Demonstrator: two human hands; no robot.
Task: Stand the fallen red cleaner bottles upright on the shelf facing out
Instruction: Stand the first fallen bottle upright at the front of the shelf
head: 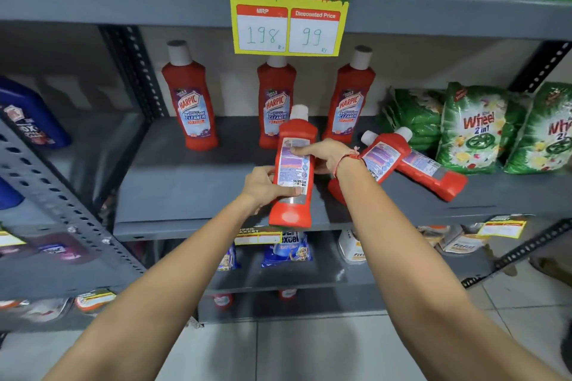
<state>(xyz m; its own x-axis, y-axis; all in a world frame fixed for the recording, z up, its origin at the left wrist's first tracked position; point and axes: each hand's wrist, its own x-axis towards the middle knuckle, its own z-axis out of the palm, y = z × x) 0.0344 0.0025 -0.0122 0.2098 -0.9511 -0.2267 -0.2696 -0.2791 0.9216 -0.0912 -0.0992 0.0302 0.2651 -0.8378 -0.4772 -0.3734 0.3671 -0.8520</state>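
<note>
Three red cleaner bottles stand upright at the back of the grey shelf (185, 192), front labels out: a left one (190, 102), a middle one (276, 102) and a right one (349, 99). In front of them I hold another red bottle (294, 176) upright above the shelf's front edge, its back label towards me. My left hand (263, 187) grips its lower left side; my right hand (325, 155) grips its upper right side. Two more red bottles lie fallen on the shelf to the right, one (383, 155) across the other (433, 173).
Green detergent bags (476, 130) fill the shelf's right end beside the fallen bottles. A yellow-green price sign (289, 6) hangs from the shelf above. A slotted metal upright (136, 71) bounds the left side. Blue bottles (31, 120) stand on the neighbouring rack. Packets sit on the lower shelves.
</note>
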